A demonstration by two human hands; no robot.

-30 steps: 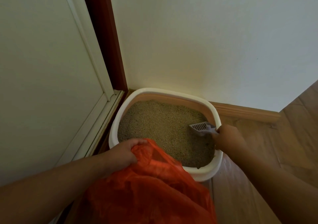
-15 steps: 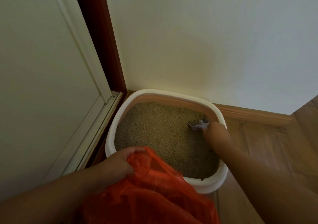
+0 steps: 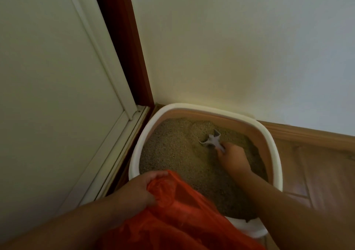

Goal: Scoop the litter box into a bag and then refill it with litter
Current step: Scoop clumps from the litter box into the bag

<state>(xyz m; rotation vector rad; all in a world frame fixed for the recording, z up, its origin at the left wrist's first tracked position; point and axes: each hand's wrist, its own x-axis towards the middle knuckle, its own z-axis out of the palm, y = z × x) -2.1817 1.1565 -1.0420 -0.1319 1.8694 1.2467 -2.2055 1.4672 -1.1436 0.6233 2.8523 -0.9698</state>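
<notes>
So there's just the one head view here, looking down into a room corner. The white-rimmed, rounded plastic litter box sits on the wooden plank floor, tucked right where the cream wall meets a dark red door frame and a pale panelled door. A wooden skirting board runs along the wall, right behind the box. The box is filled with tan grainy litter, pretty uneven on top, with a dip around the far middle.

The right hand is down inside the box, fingers curled round the handle of a small grey plastic scoop. The scoop's head is dug into the litter toward the back of the box, partly buried, so I can't tell if there's anything in it.

The left hand is at the near-left edge of the box, gripping a bunched-up edge of a thin orange plastic bag. The bag hangs over the near rim, covers part of the litter there and runs off the bottom of the frame. It's a bit blurry, so I can't tell if the mouth is open.
</notes>
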